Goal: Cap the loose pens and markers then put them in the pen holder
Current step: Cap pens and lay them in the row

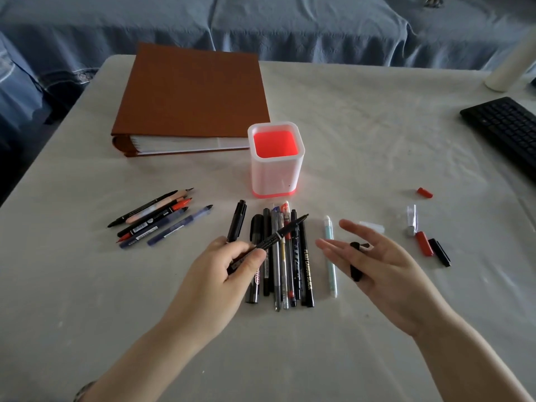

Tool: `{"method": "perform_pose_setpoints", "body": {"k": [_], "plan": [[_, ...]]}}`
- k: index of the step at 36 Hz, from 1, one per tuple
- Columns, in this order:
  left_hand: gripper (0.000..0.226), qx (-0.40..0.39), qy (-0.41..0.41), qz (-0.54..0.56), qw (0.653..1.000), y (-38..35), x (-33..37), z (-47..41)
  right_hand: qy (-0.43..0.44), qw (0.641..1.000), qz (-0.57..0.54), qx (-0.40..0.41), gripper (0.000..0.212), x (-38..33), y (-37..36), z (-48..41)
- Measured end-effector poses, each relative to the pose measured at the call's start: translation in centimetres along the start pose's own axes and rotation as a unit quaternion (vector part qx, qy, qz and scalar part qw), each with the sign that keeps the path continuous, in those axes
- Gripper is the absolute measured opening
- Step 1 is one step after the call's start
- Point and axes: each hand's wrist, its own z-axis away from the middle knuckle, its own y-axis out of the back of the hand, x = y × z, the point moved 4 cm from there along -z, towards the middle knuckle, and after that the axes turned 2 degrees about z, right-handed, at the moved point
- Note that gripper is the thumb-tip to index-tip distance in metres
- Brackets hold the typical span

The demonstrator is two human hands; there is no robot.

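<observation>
Currently our left hand pinches a light, stiff black marker mid-barrel, tip toward 2 o'clock; right hand, half-open, cradles black caps.

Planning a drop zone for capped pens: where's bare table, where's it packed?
Bare: the stretch between pen holder and keyboard, and the near table edge around the forearms. Crowded: the pen row below the holder, the uncapped pens to its left, and the loose caps on the right.

One head-worn view looks forward and down, close over the table, its far edge at twelve o'clock
</observation>
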Motion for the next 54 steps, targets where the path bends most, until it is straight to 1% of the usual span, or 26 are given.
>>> {"method": "perform_pose_setpoints", "body": {"k": [1, 3, 4, 6, 9, 11, 12, 14, 15, 18, 21, 23, 27, 37, 41, 45, 49, 52, 54], "plan": [[0.022, 0.000, 0.001, 0.002, 1.000, 0.1, 0.0, 0.1, 0.000, 1.000, 0.004, 0.007, 0.058, 0.0, 0.0, 0.1], [0.022, -0.001, 0.001, 0.002, 1.000, 0.3, 0.0, 0.1, -0.004, 1.000, 0.011, 0.013, 0.036, 0.0, 0.0, 0.3], [0.020, -0.001, 0.003, 0.003, 1.000, 0.3, -0.1, 0.2, -0.012, 1.000, 0.023, 0.010, 0.031, 0.0, -0.1, 0.4], [0.015, -0.004, 0.010, 0.008, 1.000, 0.5, -0.1, 0.2, -0.031, 0.997, 0.068, 0.007, 0.027, 0.1, -0.3, 0.6], [0.012, -0.009, 0.018, 0.017, 1.000, 0.7, -0.2, 0.3, -0.041, 0.988, 0.148, 0.031, 0.023, 0.2, -0.1, 0.7], [0.011, -0.011, 0.019, 0.020, 1.000, 0.8, -0.4, 0.3, -0.043, 0.981, 0.184, 0.048, 0.023, 0.3, 0.5, 0.4], [0.010, -0.013, 0.021, 0.024, 0.999, 0.9, -0.5, 0.3, -0.048, 0.981, 0.183, 0.051, 0.024, 0.4, 0.6, 0.4], [0.012, -0.017, 0.024, 0.032, 0.999, 0.9, -0.7, 0.4, -0.055, 0.982, 0.175, 0.040, 0.029, 0.4, 0.6, 0.3], [0.014, -0.018, 0.025, 0.034, 0.999, 1.0, -0.7, 0.5, -0.049, 0.980, 0.190, 0.030, 0.032, 0.4, 0.4, 0.3], [0.013, -0.025, 0.024, 0.036, 0.999, 1.1, -0.8, 0.6, -0.008, 0.967, 0.253, 0.001, 0.030, 0.1, -0.4, 0.6], [0.013, -0.033, 0.017, 0.044, 0.998, 1.2, -0.5, 0.6, 0.035, 0.970, 0.241, -0.016, 0.025, -0.5, -1.1, 0.8], [0.017, -0.038, 0.015, 0.050, 0.998, 1.3, -0.3, 0.7, 0.065, 0.966, 0.251, -0.016, 0.026, -0.9, -1.3, 1.0], [0.026, -0.046, 0.015, 0.051, 0.998, 1.4, 0.1, 0.7, 0.119, 0.942, 0.313, 0.003, 0.033, -1.5, -1.0, 1.2], [0.026, -0.053, 0.013, 0.045, 0.997, 1.3, 0.4, 0.7, 0.156, 0.923, 0.351, 0.022, 0.034, -2.3, -1.2, 1.5], [0.018, -0.060, 0.011, 0.038, 0.997, 1.3, 0.3, 0.8, 0.156, 0.911, 0.382, 0.017, 0.037, -2.3, -1.2, 1.5], [0.009, -0.080, -0.022, 0.011, 0.997, 0.9, 0.7, 0.8, 0.152, 0.882, 0.445, -0.026, 0.038, -1.7, -2.2, 1.6], [0.021, -0.078, -0.085, -0.023, 0.993, 0.8, 1.3, 1.1, 0.158, 0.880, 0.445, -0.041, 0.039, -1.6, -2.6, 1.7], [0.029, -0.063, -0.110, -0.037, 0.991, 0.5, 1.5, 1.5, 0.170, 0.880, 0.439, -0.059, 0.042, -1.6, -2.7, 1.6], [0.027, -0.051, -0.109, -0.038, 0.992, 0.4, 1.7, 1.6, 0.179, 0.874, 0.447, -0.068, 0.034, -1.5, -2.8, 1.6]]}}
